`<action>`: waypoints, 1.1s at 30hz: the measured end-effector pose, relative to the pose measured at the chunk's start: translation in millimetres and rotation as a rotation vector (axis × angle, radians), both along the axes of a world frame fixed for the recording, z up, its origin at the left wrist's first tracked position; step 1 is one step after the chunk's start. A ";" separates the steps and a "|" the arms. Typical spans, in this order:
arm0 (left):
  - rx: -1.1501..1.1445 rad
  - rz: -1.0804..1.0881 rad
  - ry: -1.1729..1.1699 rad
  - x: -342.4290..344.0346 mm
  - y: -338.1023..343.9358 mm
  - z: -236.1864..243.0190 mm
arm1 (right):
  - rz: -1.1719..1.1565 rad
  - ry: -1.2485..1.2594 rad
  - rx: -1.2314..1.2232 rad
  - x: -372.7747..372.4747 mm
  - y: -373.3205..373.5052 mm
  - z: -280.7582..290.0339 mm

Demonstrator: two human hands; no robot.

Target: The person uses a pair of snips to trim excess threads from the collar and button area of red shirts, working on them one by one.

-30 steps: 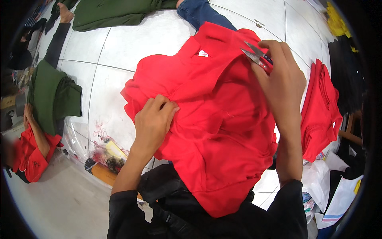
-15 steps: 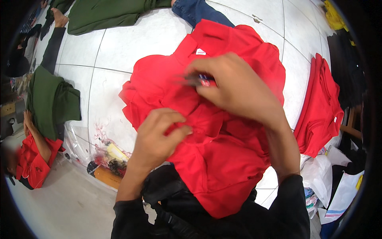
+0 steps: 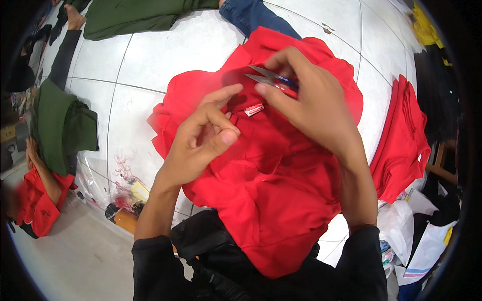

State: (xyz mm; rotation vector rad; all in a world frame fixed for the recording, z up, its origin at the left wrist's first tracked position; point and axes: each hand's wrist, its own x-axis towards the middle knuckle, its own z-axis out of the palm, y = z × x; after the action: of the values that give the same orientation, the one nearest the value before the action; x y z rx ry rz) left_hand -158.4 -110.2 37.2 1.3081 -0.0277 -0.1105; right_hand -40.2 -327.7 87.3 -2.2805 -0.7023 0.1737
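A red collared shirt point(image 3: 296, 200) lies spread over the tiles and my lap, with a small white and red label point(image 3: 254, 110) showing inside its neck. Above the collar, my right hand point(image 3: 316, 95) grips a pair of thread snips point(image 3: 278, 80) with blue and red on the handles; the blades stand apart and point left. My left hand point(image 3: 196, 133) hovers over the shirt's left part. Its thumb and one finger meet in a pinch while another finger stretches toward the blades. Anything between those fingertips is too small to make out.
Folded red garments point(image 3: 401, 145) are stacked at the right, beside a white plastic bag point(image 3: 394, 223). Thread scraps point(image 3: 128, 188) and an orange cylinder point(image 3: 123, 218) lie at the left. Green garments point(image 3: 65, 120) are near another person in red point(image 3: 42, 200); more green cloth point(image 3: 130, 17) lies far off.
My left hand has come up off the shirt front, from an earlier grip near the collar. My right hand has shifted right and up with the snips. The neck label now shows lower.
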 end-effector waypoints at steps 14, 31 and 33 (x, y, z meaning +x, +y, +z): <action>1.415 0.059 -0.547 39.2 -15.9 0.8 | -0.113 0.055 -0.112 -16.5 -25.8 -10.0; 1.088 -0.084 -0.214 27.9 0.9 -3.3 | -0.029 -0.061 -0.039 -20.7 -16.2 -9.9; 1.073 -0.073 -0.281 26.1 1.3 -3.5 | 0.010 -0.106 -0.060 -21.1 -7.5 -6.0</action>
State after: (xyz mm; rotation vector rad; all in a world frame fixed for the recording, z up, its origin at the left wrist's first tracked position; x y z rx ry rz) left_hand -132.3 -108.9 33.7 2.3886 -0.2880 0.0091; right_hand -61.3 -335.2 81.4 -2.3579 -0.7731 0.0797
